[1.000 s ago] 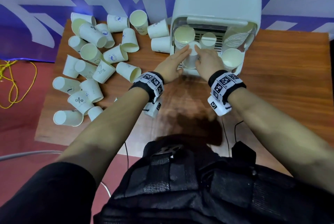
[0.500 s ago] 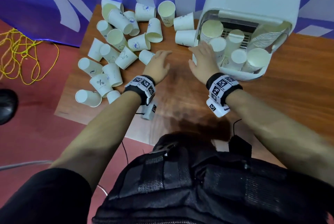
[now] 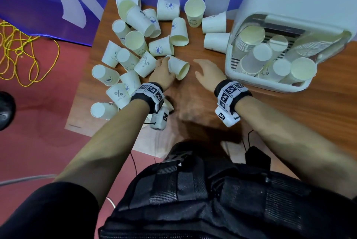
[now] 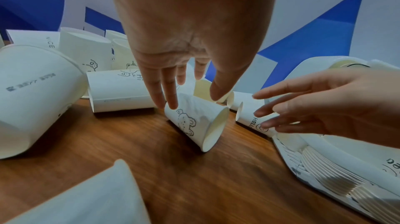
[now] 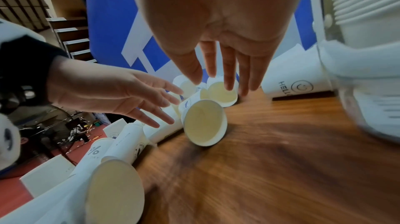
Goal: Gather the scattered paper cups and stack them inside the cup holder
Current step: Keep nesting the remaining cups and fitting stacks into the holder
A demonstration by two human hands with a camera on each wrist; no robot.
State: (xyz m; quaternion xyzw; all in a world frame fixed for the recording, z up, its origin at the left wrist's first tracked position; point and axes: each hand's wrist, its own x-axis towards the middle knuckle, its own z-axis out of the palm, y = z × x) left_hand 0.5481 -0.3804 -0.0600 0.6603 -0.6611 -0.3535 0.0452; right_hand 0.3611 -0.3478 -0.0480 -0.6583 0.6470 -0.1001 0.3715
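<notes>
Your left hand [image 4: 190, 42] reaches down onto the bear-print paper cup [image 4: 194, 121], which lies on its side on the wooden table [image 4: 238, 185] with its open mouth turned toward your right hand [image 4: 324, 104]. The fingertips [image 4: 171, 102] rest on the cup's closed end and the thumb reaches over its far side; the fingers are spread fairly wide and nearly straight, not yet curled round it. Your right hand hovers just beside the mouth, fingers loosely spread, holding nothing.

The cup is thin paper and free to roll. If you press down at the closed end only, it will likely pivot or skid away, toward the "HELLO" cup [image 4: 257, 121] lying beside the cup holder [image 3: 270, 76]. Squeeze too hard near the rim and you dent the mouth, and then it will not nest cleanly.

The holder already carries several stacks and loose cups, some leaning. Drop this one in carelessly and you may tip a leaning stack. Many scattered paper cups [image 3: 135, 49] lie close behind your left wrist, so a wide sweep back could knock some off the table edge.
</notes>
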